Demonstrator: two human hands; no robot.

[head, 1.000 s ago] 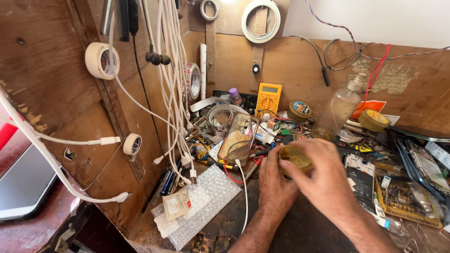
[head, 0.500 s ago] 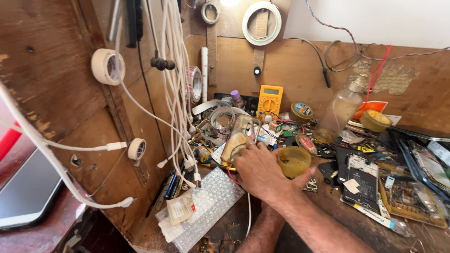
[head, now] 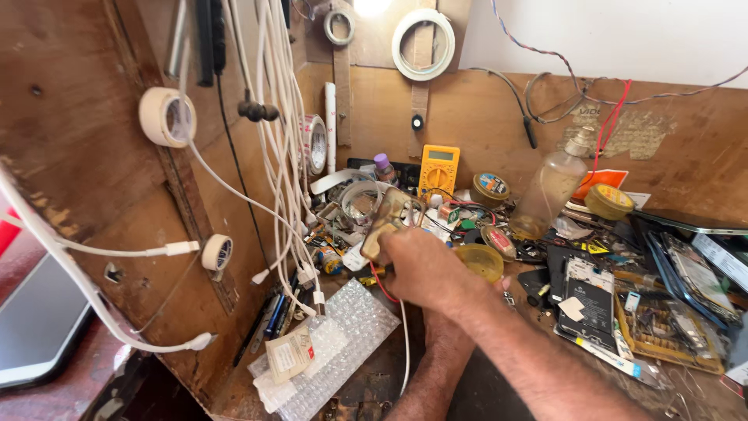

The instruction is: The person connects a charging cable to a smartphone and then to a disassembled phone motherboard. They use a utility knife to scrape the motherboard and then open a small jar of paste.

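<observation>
Since half a second ago the right hand point(head: 425, 269) has slid left off the round yellow tin point(head: 479, 261) and now wraps the worn wooden handle of a soldering iron point(head: 383, 222), fingers clamped around its lower end; the tin sits uncovered just to the right of the knuckles. The left hand is hidden beneath the right forearm, only its forearm point(head: 432, 366) showing, so whether those fingers are apart or together cannot be told.

The iron stands tilted, its upper end pointing toward the yellow multimeter point(head: 439, 169) at the back wall. A red wire point(head: 379, 282) and a white cable point(head: 405, 343) run down from under the hand across the worktop point(head: 374, 374). Bubble wrap point(head: 343, 331) lies to the lower left, hanging white charger cables point(head: 280, 156) crowd the left side, and a clear plastic bottle point(head: 549, 191) and a dismantled phone point(head: 588, 300) lie to the right.
</observation>
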